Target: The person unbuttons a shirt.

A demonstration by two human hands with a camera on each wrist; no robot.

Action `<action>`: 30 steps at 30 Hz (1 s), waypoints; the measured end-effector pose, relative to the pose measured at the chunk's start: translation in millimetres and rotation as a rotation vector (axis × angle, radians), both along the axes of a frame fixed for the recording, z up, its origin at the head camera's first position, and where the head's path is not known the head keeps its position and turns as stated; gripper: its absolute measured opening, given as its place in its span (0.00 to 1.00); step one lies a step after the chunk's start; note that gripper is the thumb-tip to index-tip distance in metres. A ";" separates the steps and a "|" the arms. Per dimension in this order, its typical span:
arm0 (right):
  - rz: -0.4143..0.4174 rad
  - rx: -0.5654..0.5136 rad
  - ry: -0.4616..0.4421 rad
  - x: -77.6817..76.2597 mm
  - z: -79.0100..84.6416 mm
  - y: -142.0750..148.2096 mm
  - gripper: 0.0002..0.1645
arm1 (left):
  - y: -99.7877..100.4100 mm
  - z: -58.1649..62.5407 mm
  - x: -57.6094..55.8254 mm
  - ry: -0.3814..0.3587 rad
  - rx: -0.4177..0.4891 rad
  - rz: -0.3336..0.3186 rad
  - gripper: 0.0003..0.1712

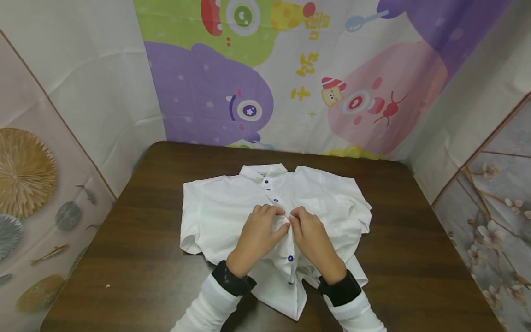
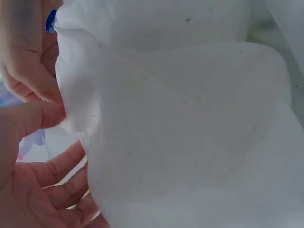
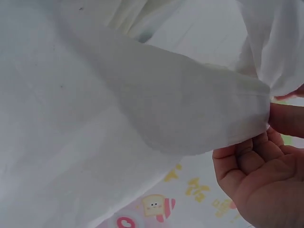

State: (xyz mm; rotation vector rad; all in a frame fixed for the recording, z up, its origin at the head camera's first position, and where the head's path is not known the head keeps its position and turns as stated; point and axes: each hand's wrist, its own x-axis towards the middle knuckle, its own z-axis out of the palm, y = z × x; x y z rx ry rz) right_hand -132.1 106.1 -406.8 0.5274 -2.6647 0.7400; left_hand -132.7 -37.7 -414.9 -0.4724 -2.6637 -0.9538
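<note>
Left hand (image 1: 258, 232): grasping; thumb and forefinger pinch the front edge of a white shirt, remaining fingers loosely bent and spread apart beneath the cloth in the left wrist view. Right hand (image 1: 314, 236): grasping; thumb and forefinger pinch the same front edge just beside the left fingertips, other fingers curled under the fabric in the right wrist view.

White shirt (image 1: 232, 198): one, short-sleeved, lying mid-table, collar (image 1: 250, 172) away from the person, hem toward them, short sleeves out to either side; lower front rumpled and partly lifted between the hands. Dark blue buttons: three below the collar, a further button (image 1: 291, 258) nearer the hem, another dark one below it.

Label: small mark inside the collar, too small to read. Lettering (image 1: 307, 64): yellow characters, turned sideways on the backdrop, not read with certainty.

Table (image 1: 137, 258): dark brown wood grain, rounded far corners; small white scrap (image 1: 108, 286) at left.

Backdrop (image 1: 286, 124): white cloth printed with green, purple and pink cartoon creatures. Left panel (image 1: 83, 161): pale, with gold and grey disc motifs. Right panel (image 1: 512, 184): grey, with pale blossoms on branches.

Worn: black wrist straps (image 1: 232, 279), white long sleeves (image 1: 207, 304).
</note>
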 end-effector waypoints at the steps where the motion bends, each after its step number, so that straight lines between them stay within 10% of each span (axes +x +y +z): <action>1: -0.001 -0.003 0.001 0.4 0.9 -0.3 0.04 | 0.8 0.3 -0.1 0.014 -0.017 0.009 0.13; 30: 0.034 -0.120 0.032 -2.3 -2.9 -0.1 0.04 | -3.0 -0.2 -5.4 0.109 0.033 -0.006 0.05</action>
